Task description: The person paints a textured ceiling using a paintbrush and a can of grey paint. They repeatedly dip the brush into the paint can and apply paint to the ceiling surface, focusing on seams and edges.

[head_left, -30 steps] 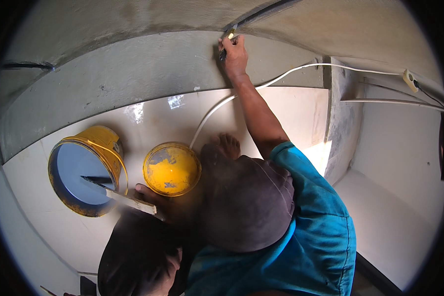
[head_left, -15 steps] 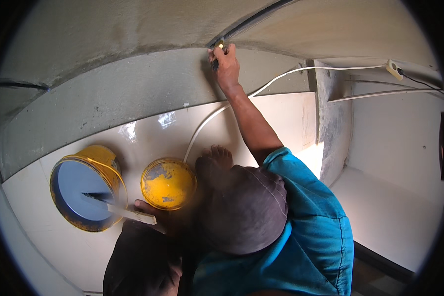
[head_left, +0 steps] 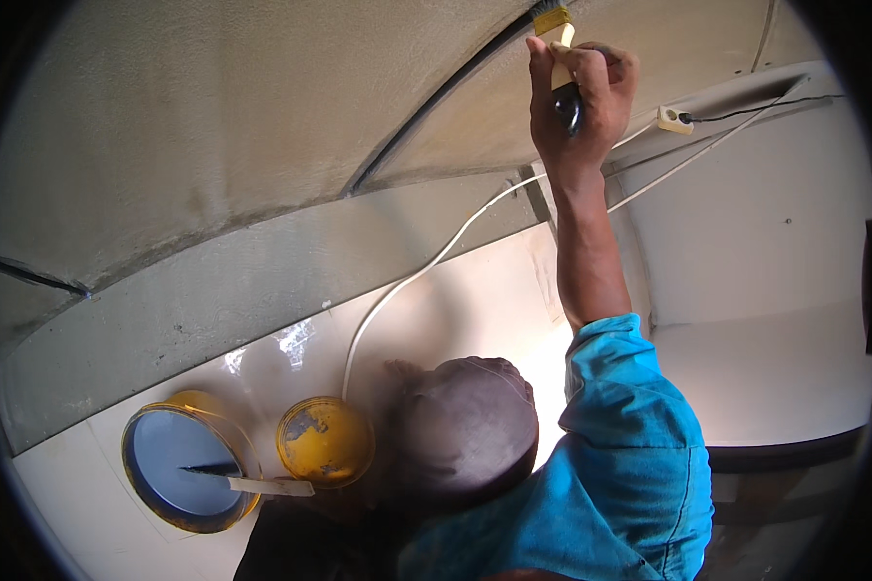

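right hand [head_left: 579, 97], fingers curled tight around a yellow-handled paintbrush [head_left: 558, 44], presses its bristles to the far rough grey wall [head_left: 262, 126]; left hand unseen.

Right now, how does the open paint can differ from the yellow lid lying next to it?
The paint can is larger and shows pale blue paint inside a yellow rim; the yellow lid is smaller, and its yellow face is smeared with grey patches. A flat stirring stick lies across the paint can's rim, while nothing rests on the yellow lid. Both are round, yellow and sit side by side on the pale surface.
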Demonstrator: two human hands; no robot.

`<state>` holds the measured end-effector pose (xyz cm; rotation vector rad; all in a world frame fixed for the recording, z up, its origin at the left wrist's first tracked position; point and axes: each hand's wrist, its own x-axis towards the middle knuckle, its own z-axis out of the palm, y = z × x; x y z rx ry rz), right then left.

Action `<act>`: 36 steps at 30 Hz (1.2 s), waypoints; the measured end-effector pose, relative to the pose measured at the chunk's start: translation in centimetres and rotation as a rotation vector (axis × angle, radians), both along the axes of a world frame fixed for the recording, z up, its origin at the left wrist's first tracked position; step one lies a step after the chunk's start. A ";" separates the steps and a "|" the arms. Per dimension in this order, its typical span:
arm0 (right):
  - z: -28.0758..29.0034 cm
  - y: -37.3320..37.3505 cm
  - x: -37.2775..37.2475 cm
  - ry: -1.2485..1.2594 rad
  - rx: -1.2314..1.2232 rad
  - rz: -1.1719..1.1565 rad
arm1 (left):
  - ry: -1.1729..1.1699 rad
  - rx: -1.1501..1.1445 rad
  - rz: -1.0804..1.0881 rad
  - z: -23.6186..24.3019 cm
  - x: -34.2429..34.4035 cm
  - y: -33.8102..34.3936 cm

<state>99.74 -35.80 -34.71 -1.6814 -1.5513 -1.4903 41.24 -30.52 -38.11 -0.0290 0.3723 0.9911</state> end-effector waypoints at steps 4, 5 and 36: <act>-4.5 -2.2 0.2 0.212 -0.305 -0.117 | -0.014 -0.008 -0.157 -1.1 -0.9 1.5; -5.2 -1.8 -0.8 0.300 -0.368 -0.096 | -0.023 0.023 -0.097 -1.0 -0.4 1.3; 23.2 -2.9 2.8 0.026 -0.037 -0.030 | 0.048 0.177 -0.043 -2.9 3.6 1.0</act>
